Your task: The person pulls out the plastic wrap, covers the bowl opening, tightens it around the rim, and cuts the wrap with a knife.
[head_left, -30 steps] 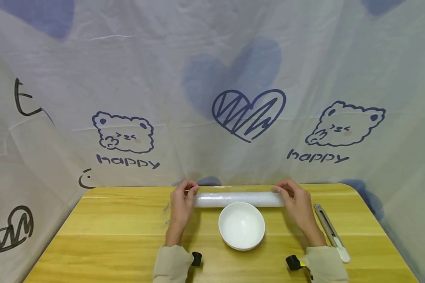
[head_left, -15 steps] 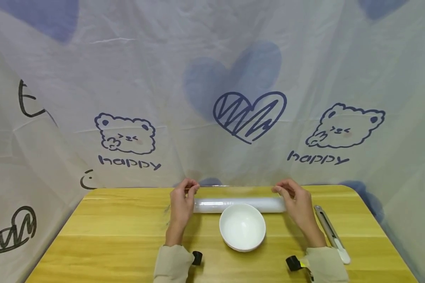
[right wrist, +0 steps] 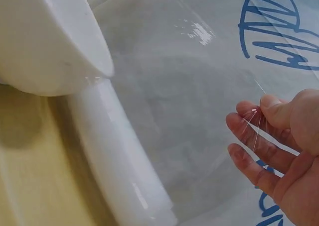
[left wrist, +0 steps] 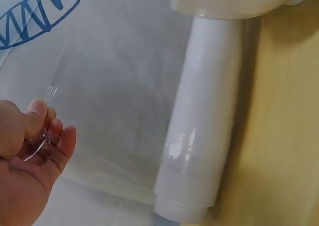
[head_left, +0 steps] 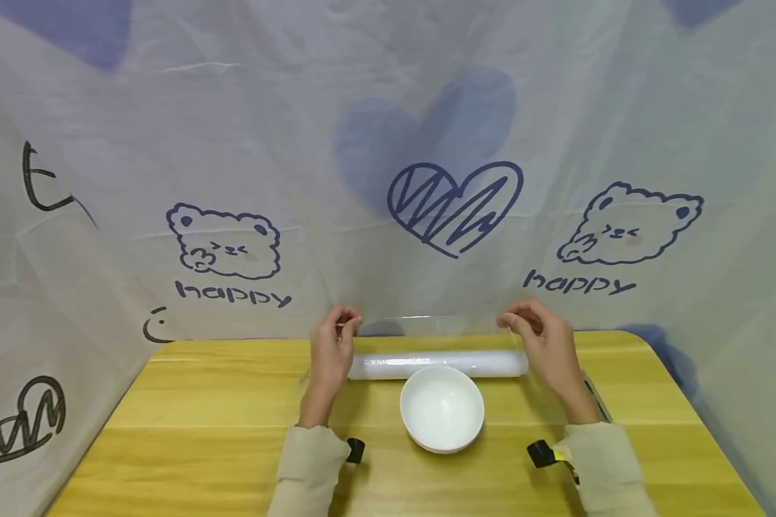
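Observation:
Between thumb and fingers my left hand (head_left: 331,353) pinches one corner of clear plastic wrap (left wrist: 51,92). The opposite corner is pinched by my right hand (head_left: 548,346), and fine creases run from the fingertips in the right wrist view. Held up off the table, the film stretches between both hands behind the roll of plastic wrap (head_left: 388,365). That white roll lies crosswise near the table's far edge. A white bowl (head_left: 442,413), with nothing seen inside, stands just in front of it, covering part of its near side.
A utility knife (head_left: 596,397) lies right of the bowl, mostly hidden by my right forearm. The wooden table (head_left: 220,424) ends at a cloth backdrop (head_left: 336,179) with drawn hearts and bears. Small black wrist cameras sit at both cuffs.
Both hands have risen, lifting the film's edge away from the roll, so more film shows between them. The right forearm now covers most of the utility knife. The bowl stays in place.

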Tool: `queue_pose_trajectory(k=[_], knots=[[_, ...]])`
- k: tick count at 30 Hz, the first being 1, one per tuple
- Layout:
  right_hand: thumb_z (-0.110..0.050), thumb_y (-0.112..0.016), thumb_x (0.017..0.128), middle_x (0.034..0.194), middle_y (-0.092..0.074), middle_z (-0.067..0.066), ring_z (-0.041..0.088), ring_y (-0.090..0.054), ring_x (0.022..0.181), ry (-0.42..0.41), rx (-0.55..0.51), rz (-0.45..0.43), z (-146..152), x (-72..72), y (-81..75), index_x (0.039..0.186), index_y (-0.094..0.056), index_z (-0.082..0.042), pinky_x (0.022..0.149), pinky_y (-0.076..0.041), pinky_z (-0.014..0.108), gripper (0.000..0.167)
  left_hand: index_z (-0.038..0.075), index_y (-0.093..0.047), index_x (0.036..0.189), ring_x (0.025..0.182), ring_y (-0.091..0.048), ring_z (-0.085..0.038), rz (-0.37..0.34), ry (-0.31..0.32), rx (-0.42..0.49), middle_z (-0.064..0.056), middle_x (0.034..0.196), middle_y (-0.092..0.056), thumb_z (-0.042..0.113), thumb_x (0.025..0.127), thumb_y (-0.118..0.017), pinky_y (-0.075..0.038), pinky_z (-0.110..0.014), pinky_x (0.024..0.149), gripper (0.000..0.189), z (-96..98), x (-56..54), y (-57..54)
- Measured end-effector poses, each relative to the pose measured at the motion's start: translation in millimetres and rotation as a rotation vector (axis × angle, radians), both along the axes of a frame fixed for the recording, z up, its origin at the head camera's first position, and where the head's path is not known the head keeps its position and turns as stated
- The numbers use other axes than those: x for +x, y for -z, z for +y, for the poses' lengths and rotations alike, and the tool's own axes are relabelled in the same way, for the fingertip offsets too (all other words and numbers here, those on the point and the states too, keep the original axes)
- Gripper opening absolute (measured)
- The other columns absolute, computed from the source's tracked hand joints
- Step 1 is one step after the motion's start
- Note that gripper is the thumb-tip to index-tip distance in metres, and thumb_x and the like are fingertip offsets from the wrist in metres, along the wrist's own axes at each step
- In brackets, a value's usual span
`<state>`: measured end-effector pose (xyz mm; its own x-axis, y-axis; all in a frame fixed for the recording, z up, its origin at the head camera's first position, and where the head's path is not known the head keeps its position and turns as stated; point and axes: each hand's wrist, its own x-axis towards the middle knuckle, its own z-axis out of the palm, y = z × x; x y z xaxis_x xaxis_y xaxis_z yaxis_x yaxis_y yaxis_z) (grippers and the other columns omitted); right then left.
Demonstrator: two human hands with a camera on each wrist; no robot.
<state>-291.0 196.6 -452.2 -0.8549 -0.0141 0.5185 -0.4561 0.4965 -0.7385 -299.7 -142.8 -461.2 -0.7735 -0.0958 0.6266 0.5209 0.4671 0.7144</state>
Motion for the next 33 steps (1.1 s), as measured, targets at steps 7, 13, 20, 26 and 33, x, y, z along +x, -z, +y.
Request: queue_pose_trajectory(k=[7, 13, 20, 26, 33], knots=[[-0.008, -0.062, 0.103, 0.094, -0.076, 0.009, 0.024, -0.072, 0.086, -0.048, 0.008, 0.000, -1, -3.0, -12.0, 0.103, -0.068, -0.002, 0.073, -0.055, 0.017, 0.008, -0.006, -0.065, 0.092, 0.070, -0.064, -0.027, -0.018, 0.010, 0.007, -0.019, 0.083, -0.067, -0.005, 0.097, -0.065, -0.055, -0.023, 0.064, 0.005, -5.3, 0.4, -18.9], [-0.007, -0.062, 0.102, 0.093, -0.076, 0.010, 0.027, -0.074, 0.083, -0.081, 0.012, 0.044, -1, -6.3, -26.7, 0.102, -0.067, 0.000, 0.071, -0.057, 0.019, 0.008, -0.006, -0.065, 0.095, 0.072, -0.064, -0.026, -0.048, 0.017, -0.003, -0.019, 0.086, -0.067, -0.003, 0.099, -0.064, -0.054, -0.019, 0.065, 0.005, -8.1, -0.1, -36.3], [-0.002, -0.063, 0.101, 0.092, -0.076, 0.014, 0.028, -0.073, 0.081, -0.087, 0.007, 0.072, -5, -2.6, -53.7, 0.101, -0.068, 0.003, 0.069, -0.057, 0.017, 0.007, -0.006, -0.065, 0.094, 0.072, -0.065, -0.027, -0.072, 0.028, -0.020, -0.020, 0.087, -0.067, -0.002, 0.100, -0.062, -0.053, -0.018, 0.064, 0.008, -10.0, 0.1, -57.2], [-0.005, -0.064, 0.101, 0.092, -0.076, 0.012, 0.025, -0.073, 0.082, -0.083, 0.005, 0.078, 2, -7.1, -65.1, 0.101, -0.069, 0.001, 0.069, -0.058, 0.019, 0.008, -0.007, -0.066, 0.095, 0.072, -0.064, -0.028, -0.084, 0.042, -0.026, -0.021, 0.088, -0.067, -0.002, 0.100, -0.063, -0.056, -0.024, 0.066, 0.007, -7.8, -5.8, -74.2], [-0.003, -0.064, 0.101, 0.095, -0.076, 0.015, 0.023, -0.073, 0.083, -0.082, -0.002, 0.079, 2, -5.9, -74.3, 0.103, -0.070, 0.002, 0.070, -0.057, 0.016, 0.008, -0.006, -0.065, 0.095, 0.073, -0.065, -0.029, -0.106, 0.054, -0.020, -0.025, 0.089, -0.067, -0.003, 0.100, -0.063, -0.058, -0.029, 0.066, 0.006, -8.2, -0.8, -84.4]])
